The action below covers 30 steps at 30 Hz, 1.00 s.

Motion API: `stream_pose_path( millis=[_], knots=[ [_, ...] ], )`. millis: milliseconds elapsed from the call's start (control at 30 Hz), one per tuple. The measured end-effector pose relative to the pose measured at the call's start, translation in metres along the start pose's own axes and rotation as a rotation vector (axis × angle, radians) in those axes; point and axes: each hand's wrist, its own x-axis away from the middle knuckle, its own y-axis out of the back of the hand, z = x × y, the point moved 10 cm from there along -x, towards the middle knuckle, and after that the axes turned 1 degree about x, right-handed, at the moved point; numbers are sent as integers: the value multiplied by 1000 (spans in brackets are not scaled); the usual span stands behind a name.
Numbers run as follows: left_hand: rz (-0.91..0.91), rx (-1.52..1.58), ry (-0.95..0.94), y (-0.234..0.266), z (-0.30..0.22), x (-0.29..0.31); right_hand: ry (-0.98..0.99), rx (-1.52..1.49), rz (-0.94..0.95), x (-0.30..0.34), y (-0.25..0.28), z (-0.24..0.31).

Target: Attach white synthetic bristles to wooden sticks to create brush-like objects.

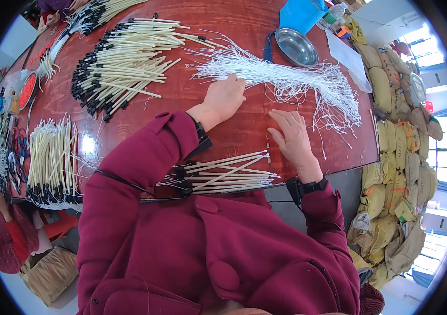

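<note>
My left hand (224,101) is at the near edge of a long heap of thin white cords (281,73). Its fingers are bent and drawn together, and the fingertips are partly hidden, so what they pinch cannot be made out. To the right, my right hand (293,139) hovers over or rests on the red table, fingers stretched out and thumb apart, nothing visible in it. Between my arms, at the table's near edge, lies a small group of pale sticks (234,176) with black ends on the left and white cord tips on the right.
A big pile of pale black-ended sticks (129,63) covers the red table's (255,16) far left; another bundle (52,157) lies nearer. A metal bowl (296,47), blue container (301,18) and plastic bottle (334,14) stand far right. Stacked sacks (391,173) line the right side.
</note>
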Motion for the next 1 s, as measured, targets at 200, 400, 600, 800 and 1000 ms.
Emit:
stream_pose_path(
  millis=[200, 400, 600, 800, 1000],
  knots=[
    [-32, -39, 105, -8, 6, -2, -8, -3, -14, -2, 0, 0],
    [30, -69, 64, -10, 1, -4, -14, -8, -9, 2, -7, 4],
    [104, -37, -99, 7, -21, 36, 0, -20, -11, -1, 1, 8],
    [340, 100, -19, 41, 8, 137, 5, -10, -21, -3, 0, 1],
    [385, 201, 117, 64, 38, 167, 86, -23, 69, -16, -23, 27]
  ],
)
